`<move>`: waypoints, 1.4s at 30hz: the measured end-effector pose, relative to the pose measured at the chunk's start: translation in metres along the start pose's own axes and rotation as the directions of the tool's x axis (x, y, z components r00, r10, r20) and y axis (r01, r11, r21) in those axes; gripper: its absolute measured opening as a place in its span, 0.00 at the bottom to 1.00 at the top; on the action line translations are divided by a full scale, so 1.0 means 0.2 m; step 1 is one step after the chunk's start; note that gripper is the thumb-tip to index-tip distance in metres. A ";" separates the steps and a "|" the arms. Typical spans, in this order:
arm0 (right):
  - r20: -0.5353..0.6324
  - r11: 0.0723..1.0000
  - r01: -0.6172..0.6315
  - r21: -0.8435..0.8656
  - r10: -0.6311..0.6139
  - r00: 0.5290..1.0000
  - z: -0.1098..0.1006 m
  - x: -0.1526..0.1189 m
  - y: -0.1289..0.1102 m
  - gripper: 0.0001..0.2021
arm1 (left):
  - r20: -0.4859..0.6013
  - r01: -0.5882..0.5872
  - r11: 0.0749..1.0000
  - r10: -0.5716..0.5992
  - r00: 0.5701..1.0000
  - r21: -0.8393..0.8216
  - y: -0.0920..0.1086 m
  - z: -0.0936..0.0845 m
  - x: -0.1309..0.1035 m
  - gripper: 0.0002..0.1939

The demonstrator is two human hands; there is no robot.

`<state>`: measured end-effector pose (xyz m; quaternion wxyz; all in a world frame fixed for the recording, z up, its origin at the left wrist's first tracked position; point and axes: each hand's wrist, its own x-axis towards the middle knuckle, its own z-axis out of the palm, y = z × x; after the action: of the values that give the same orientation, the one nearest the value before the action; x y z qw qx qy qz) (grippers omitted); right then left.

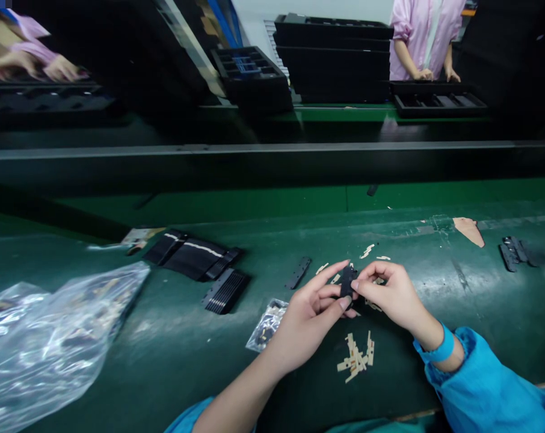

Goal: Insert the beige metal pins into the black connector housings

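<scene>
Currently, the half-curled left hand point(315, 307) is gripping a black part point(347, 280); the pinched right hand point(392, 293) is touching its three-o'clock edge, grasp unclear; pale strips point(355, 359) are lying at six o'clock.

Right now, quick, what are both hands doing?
Left hand: closed, holding a black part.
Right hand: fingertips pinched in at that part's edge; whether they grip anything small can't be told.

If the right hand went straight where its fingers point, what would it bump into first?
The small black part: the right hand's fingertips seem to touch it already. The left hand holding it would probably come next, though depth is hard to judge.
</scene>
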<state>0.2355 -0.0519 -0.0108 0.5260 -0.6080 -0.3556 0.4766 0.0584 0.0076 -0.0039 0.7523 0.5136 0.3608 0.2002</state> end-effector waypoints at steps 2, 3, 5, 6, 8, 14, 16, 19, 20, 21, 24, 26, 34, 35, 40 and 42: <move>0.007 1.000 -0.013 0.020 0.013 1.000 0.00 0.00 -0.01 0.08 | 0.000 0.002 1.000 -0.002 1.000 -0.001 0.00 0.00 0.00 0.34; 0.009 0.999 -0.024 0.028 0.024 1.000 0.00 0.00 -0.01 0.08 | 0.000 0.002 1.000 -0.002 1.000 -0.003 0.00 0.00 0.00 0.34; 0.012 0.998 -0.049 0.045 0.049 0.999 -0.01 0.00 -0.01 0.08 | 0.005 0.003 1.000 -0.003 1.000 -0.004 0.00 0.00 0.00 0.34; 0.013 0.997 -0.061 0.054 0.060 0.998 -0.01 -0.01 -0.02 0.08 | 0.008 0.003 1.000 -0.003 1.000 -0.001 0.00 0.00 0.00 0.34; 0.019 0.994 -0.078 0.076 0.077 0.997 -0.01 -0.01 -0.02 0.08 | 0.015 0.008 1.000 -0.008 1.000 0.008 0.00 -0.01 0.00 0.33; 0.050 0.990 -0.103 0.100 0.099 0.994 0.00 0.00 -0.03 0.09 | -0.002 0.009 1.000 -0.009 1.000 0.000 0.02 0.00 -0.01 0.33; 0.048 0.990 -0.111 0.092 0.107 0.993 0.00 0.00 -0.02 0.10 | -0.009 0.003 1.000 -0.003 1.000 0.012 0.02 0.01 -0.01 0.33; 0.032 0.992 -0.108 0.070 0.106 0.994 0.01 0.01 0.01 0.12 | -0.011 -0.004 0.999 0.004 1.000 0.040 0.01 0.01 0.00 0.33; 0.026 0.993 -0.102 0.059 0.100 0.995 0.01 0.01 0.02 0.12 | -0.011 -0.008 0.999 0.008 1.000 0.048 0.00 0.01 0.00 0.32; 0.016 0.995 -0.093 0.044 0.092 0.996 0.01 0.01 0.03 0.12 | -0.012 -0.013 0.998 0.014 1.000 0.058 0.00 0.01 0.00 0.32; -0.037 0.998 -0.063 -0.018 0.062 0.997 0.02 0.00 0.06 0.13 | -0.016 -0.028 0.994 0.030 0.999 0.102 -0.02 0.00 -0.01 0.31; -0.064 0.997 -0.050 -0.060 0.046 0.997 0.03 0.00 0.08 0.14 | -0.030 -0.040 0.991 0.044 0.999 0.127 -0.02 0.00 -0.01 0.31; 0.086 0.999 -0.046 -0.027 0.049 0.995 -0.02 0.02 0.03 0.13 | 0.021 -0.022 0.998 0.021 1.000 0.052 -0.03 -0.01 0.00 0.34; 0.109 0.998 -0.056 -0.004 0.056 0.992 -0.02 0.02 0.02 0.13 | 0.025 -0.020 0.999 0.019 1.000 0.040 -0.02 -0.01 0.00 0.34; 0.154 0.998 -0.051 0.036 0.044 0.987 -0.04 0.02 0.00 0.14 | 0.019 -0.030 0.999 0.030 0.999 0.016 -0.02 -0.01 0.01 0.34; 0.171 0.998 -0.051 0.044 0.043 0.984 -0.04 0.01 0.00 0.13 | 0.028 -0.031 1.000 0.031 0.999 0.003 -0.02 -0.02 0.01 0.34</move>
<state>0.2449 -0.0520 -0.0109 0.4968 -0.5606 -0.3730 0.5475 0.0573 0.0094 -0.0088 0.7532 0.5232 0.3427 0.2039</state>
